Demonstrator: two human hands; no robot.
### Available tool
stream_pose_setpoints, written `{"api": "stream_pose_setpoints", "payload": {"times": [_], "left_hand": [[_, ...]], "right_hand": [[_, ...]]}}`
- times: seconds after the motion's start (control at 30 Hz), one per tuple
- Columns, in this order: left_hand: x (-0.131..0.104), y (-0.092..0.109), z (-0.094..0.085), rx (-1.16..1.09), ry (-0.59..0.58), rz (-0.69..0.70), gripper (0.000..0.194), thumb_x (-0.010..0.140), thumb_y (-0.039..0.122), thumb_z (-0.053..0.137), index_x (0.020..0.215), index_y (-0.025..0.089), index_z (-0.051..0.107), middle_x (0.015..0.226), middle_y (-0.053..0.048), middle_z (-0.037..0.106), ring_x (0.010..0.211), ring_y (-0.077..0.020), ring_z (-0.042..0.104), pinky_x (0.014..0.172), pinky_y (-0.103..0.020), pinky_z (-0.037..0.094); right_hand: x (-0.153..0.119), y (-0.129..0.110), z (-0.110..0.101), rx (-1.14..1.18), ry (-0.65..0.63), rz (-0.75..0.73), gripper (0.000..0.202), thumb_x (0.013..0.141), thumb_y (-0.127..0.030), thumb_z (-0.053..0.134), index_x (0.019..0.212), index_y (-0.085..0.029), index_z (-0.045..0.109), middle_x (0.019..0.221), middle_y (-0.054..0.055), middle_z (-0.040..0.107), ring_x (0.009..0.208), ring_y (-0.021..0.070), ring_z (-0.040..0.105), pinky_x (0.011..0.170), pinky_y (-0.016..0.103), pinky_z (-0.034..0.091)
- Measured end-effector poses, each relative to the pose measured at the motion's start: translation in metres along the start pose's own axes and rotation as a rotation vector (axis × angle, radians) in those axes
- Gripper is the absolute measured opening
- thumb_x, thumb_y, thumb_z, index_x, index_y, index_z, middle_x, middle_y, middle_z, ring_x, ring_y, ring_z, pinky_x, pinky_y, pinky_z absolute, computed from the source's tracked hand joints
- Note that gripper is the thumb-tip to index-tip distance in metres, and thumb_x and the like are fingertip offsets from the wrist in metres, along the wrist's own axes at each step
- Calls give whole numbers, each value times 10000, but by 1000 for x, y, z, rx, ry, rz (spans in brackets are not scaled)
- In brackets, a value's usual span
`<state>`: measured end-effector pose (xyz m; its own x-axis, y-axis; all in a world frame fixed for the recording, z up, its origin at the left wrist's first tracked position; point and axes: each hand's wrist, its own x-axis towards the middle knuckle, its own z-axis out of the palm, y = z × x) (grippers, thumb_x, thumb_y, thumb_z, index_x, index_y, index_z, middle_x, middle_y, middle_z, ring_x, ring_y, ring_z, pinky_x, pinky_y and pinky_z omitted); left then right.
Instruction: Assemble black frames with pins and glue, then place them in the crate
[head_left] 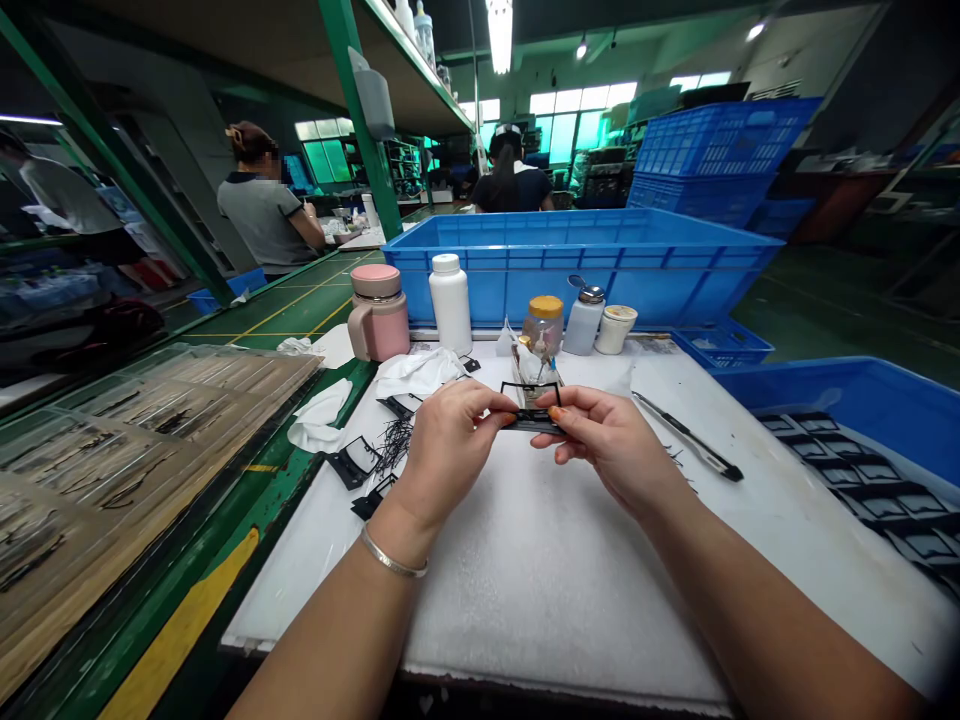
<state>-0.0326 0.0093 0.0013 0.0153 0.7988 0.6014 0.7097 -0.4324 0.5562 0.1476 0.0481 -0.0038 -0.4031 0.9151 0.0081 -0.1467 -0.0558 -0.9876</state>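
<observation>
A small black plastic frame [534, 424] is held up over the white work surface, pinched from both ends. My left hand [448, 440] closes thumb and forefinger on its left end. On the opposite end, my right hand [600, 430] grips it the same way; the fingertips cover parts of the frame. Left of my left hand lie more black plastic frames [352, 464] beside a pile of thin black strips [393, 442]. A black-handled cutter-like tool [686, 436] rests to the right of my right hand.
Behind my hands stand a pink mug [384, 325], a white bottle [450, 305], a yellow-lidded jar [543, 322] and a pump bottle [585, 322]. A large blue crate [585, 262] lies beyond. At right, another blue bin [877, 395] holds trays of black parts. Co-workers sit farther back.
</observation>
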Motion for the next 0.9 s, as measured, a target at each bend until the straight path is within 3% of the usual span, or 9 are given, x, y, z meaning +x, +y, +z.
{"api": "stream_pose_setpoints", "payload": {"times": [0.37,0.7,0.9], "left_hand": [[-1,4,2,32,-35,16,102,815,103,660,803,201,685,814,2,662,815,-163,580,728,-292,460],[0,0,2,-204,-94,-266,44,779,186,672,767,192,714,797,-9,686,786,-161,630,661,-242,517],[2,-2,2,-221,-127,-330,66,758,216,674,773,182,729,795,-29,705,788,-184,637,684,-270,527]], "right_hand": [[-2,-3,1,-12,-6,50,222,788,-329,683,919,-160,624,970,75,693,760,182,727,497,171,499],[-2,-1,2,-28,-12,49,149,829,-282,630,919,-165,613,916,57,704,758,182,732,493,164,496],[0,1,3,-64,-13,13,137,847,-281,609,918,-164,604,881,57,696,764,183,730,518,179,505]]}}
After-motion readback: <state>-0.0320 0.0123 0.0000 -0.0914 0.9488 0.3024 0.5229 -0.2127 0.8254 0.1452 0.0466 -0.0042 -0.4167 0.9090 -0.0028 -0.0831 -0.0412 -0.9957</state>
